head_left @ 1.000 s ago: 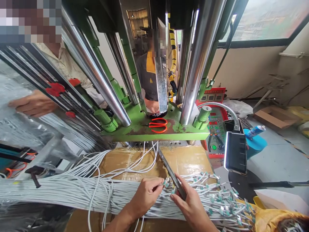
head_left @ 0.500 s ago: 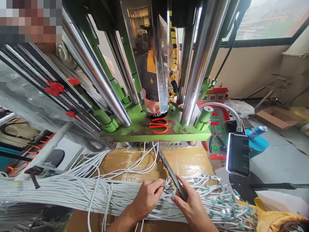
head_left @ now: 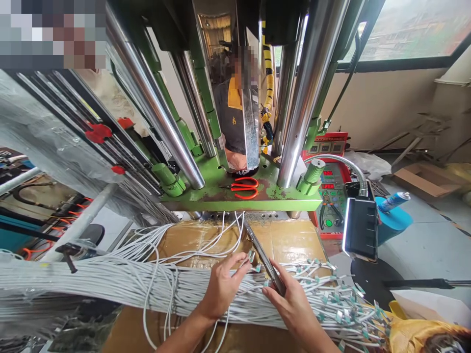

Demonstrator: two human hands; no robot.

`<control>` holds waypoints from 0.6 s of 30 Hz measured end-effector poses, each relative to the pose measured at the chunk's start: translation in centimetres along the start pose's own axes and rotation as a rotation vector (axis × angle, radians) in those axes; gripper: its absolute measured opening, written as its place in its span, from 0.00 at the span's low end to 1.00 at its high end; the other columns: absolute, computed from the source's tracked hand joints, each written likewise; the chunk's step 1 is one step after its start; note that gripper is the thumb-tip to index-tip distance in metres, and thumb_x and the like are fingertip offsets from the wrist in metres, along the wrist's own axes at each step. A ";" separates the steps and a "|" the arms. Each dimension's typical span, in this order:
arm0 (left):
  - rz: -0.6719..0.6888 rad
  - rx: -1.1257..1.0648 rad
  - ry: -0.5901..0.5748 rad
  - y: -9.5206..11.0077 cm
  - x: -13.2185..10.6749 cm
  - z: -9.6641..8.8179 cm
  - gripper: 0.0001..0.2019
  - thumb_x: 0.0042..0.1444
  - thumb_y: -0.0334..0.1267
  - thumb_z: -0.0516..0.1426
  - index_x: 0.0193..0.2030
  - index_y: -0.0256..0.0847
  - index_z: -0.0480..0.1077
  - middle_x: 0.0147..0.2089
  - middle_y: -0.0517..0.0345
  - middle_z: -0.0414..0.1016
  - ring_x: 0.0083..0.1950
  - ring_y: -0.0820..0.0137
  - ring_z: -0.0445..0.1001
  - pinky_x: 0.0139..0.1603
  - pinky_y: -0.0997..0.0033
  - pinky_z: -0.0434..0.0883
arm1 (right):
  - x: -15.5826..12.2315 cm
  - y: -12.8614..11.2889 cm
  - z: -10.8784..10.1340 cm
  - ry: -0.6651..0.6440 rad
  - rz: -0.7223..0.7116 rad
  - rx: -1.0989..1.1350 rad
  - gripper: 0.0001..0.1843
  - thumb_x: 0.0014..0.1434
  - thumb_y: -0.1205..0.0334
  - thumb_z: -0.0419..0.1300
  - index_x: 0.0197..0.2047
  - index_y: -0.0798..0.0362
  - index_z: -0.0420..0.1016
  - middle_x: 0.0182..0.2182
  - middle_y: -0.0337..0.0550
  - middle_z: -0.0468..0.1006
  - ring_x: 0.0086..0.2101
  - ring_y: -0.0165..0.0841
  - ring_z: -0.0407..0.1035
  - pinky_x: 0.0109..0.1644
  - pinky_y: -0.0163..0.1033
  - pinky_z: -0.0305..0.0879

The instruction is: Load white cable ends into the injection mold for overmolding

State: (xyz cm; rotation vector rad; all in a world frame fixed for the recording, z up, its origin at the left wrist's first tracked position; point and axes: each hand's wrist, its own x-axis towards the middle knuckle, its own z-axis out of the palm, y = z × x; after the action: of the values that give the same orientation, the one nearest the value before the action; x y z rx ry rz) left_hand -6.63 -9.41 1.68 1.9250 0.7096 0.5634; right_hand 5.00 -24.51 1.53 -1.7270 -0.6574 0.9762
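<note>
My left hand (head_left: pixel 223 285) is closed in a pinch at a small connector (head_left: pixel 251 256) with green and white parts, on the end of a white cable. Just right of it, my right hand (head_left: pixel 294 300) grips the near end of a long dark metal bar (head_left: pixel 262 252), thumb on one side and fingers on the other. The bar slants away, its far end reaching the front edge of the green press plate (head_left: pixel 290 206). Beneath both hands lies a thick bundle of white cables (head_left: pixel 191 290), with many green-tipped connectors (head_left: pixel 336 299) at its right end.
Orange-handled scissors (head_left: pixel 245 188) lie on the press plate between steel columns (head_left: pixel 301 113). A red control box (head_left: pixel 333 189) and a lamp (head_left: pixel 360 228) on a flexible arm stand to the right. Taped cardboard (head_left: pixel 294 240) covers the table before the press.
My left hand has lifted slightly away from the bundle with the connector, its fingers more extended. My right hand keeps its hold on the bar. The camera view has shifted slightly.
</note>
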 end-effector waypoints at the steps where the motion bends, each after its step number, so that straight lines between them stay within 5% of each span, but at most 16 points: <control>1: -0.019 -0.020 -0.022 0.3 0.2 -0.4 0.09 0.57 0.40 0.59 0.40 0.39 0.75 0.38 0.55 0.81 0.40 0.66 0.79 0.44 0.73 0.74 | 0.0 0.0 0.0 0.002 -0.001 0.007 0.37 0.54 0.54 0.57 0.64 0.62 0.59 0.28 0.38 0.70 0.30 0.33 0.64 0.37 0.37 0.62; 6: -0.126 -0.053 -0.202 0.8 1.7 -1.6 0.12 0.58 0.42 0.58 0.41 0.38 0.79 0.38 0.54 0.82 0.37 0.65 0.79 0.39 0.71 0.75 | 0.1 -0.2 -0.1 0.030 -0.007 0.042 0.34 0.53 0.56 0.59 0.62 0.57 0.63 0.27 0.37 0.71 0.28 0.32 0.64 0.35 0.36 0.63; 13: 0.162 0.143 -0.148 -1.5 2.5 -0.8 0.12 0.55 0.27 0.55 0.39 0.40 0.80 0.40 0.54 0.82 0.41 0.66 0.80 0.47 0.69 0.76 | 0.3 0.5 0.0 0.047 0.000 0.035 0.34 0.53 0.57 0.59 0.62 0.58 0.64 0.29 0.40 0.73 0.31 0.33 0.66 0.39 0.37 0.65; 18: 0.374 0.231 -0.108 -2.1 2.3 -0.4 0.15 0.56 0.25 0.53 0.42 0.40 0.79 0.41 0.54 0.82 0.43 0.67 0.80 0.48 0.69 0.77 | 0.4 1.7 -0.3 -0.009 -0.004 0.002 0.36 0.55 0.55 0.59 0.65 0.58 0.59 0.29 0.40 0.74 0.32 0.34 0.68 0.42 0.37 0.65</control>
State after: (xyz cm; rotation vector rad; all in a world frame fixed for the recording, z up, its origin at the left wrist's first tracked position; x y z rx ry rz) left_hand -5.70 -6.79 0.14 2.3065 0.3562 0.6204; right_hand 5.47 -24.89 -0.10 -1.7202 -0.6653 0.9822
